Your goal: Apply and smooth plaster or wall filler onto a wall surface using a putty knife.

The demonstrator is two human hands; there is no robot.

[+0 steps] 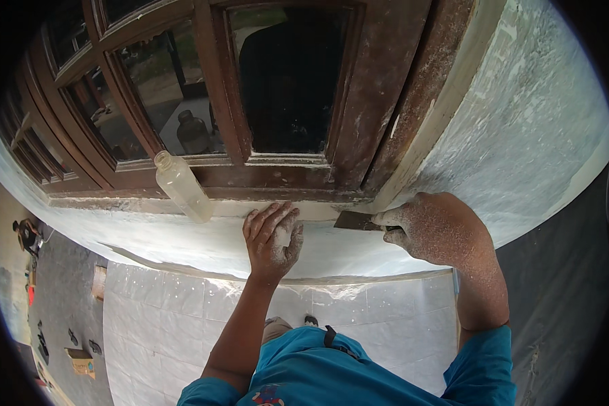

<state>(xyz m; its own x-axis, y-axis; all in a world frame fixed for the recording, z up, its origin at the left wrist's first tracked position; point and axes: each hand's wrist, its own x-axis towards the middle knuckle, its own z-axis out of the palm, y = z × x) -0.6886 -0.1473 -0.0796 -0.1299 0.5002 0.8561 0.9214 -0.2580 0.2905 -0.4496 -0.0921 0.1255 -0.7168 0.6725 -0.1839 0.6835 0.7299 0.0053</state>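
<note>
My right hand [430, 227], dusted with pale powder, grips a flat metal scraper [355, 220] whose blade lies over the pale sill [318, 211] just below the wooden window frame. My left hand [273, 240], also powdered white, rests at the sill's edge left of the scraper, fingers apart and slightly bent, holding nothing visible. A translucent plastic bottle [184, 189] stands on the sill to the left of my left hand, against the brown glazed window [379, 101].
A rough painted wall [521, 122] rises on the right. Below the ledge is a pale tiled floor [155, 325], bordered by dark ground [561, 304]. A cardboard box [81, 362] and small scattered objects lie at the far left.
</note>
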